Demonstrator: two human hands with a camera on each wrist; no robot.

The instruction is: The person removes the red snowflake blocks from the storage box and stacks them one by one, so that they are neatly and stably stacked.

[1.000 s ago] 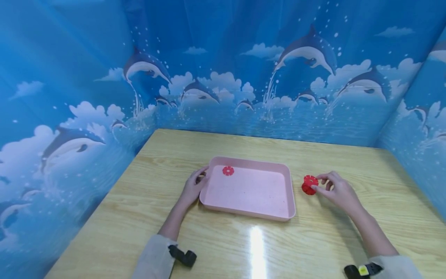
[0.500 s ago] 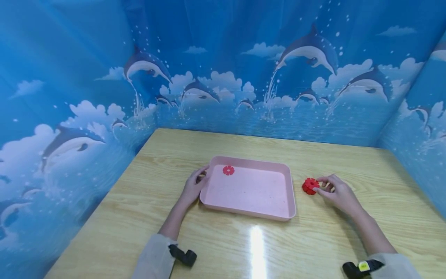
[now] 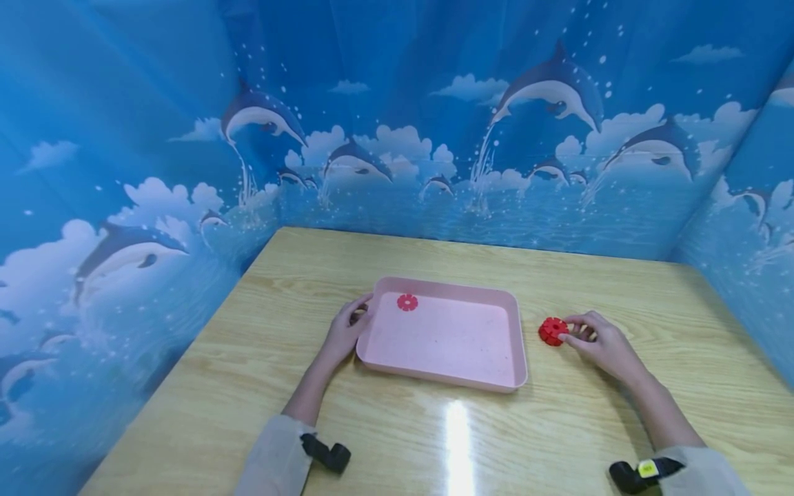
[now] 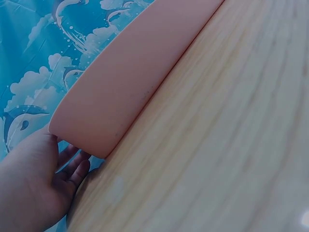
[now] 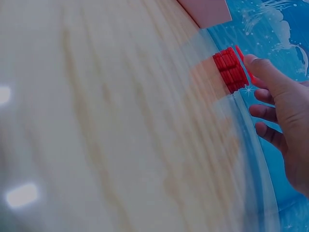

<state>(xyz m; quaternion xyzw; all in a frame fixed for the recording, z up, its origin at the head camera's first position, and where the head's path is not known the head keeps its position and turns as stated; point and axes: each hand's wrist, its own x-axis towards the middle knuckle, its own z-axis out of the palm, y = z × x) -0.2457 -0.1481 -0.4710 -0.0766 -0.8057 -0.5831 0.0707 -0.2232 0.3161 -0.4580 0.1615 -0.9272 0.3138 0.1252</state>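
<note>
A shallow pink tray (image 3: 440,337) lies on the table with one red notched disc (image 3: 407,302) near its far left corner. At its left side, my left hand (image 3: 345,331) grips the tray's wall. To the right of the tray stands a short stack of red notched discs (image 5: 230,70). Just over that stack, my right hand (image 3: 598,341) pinches one more red disc (image 5: 247,65) between thumb and finger. The right wrist view shows a thin gap between this disc and the stack. Its other fingers are loosely curled.
The wood-grain table (image 3: 397,434) carries a bright light reflection near its front. A blue dolphin-print curtain (image 3: 397,138) encloses the back and both sides. Black cameras are strapped to both sleeves.
My right hand has lowered its red disc toward the stack; earlier the disc stood farther above it. The hand has been nearly still over the last half second. Left hand and tray stay put.
</note>
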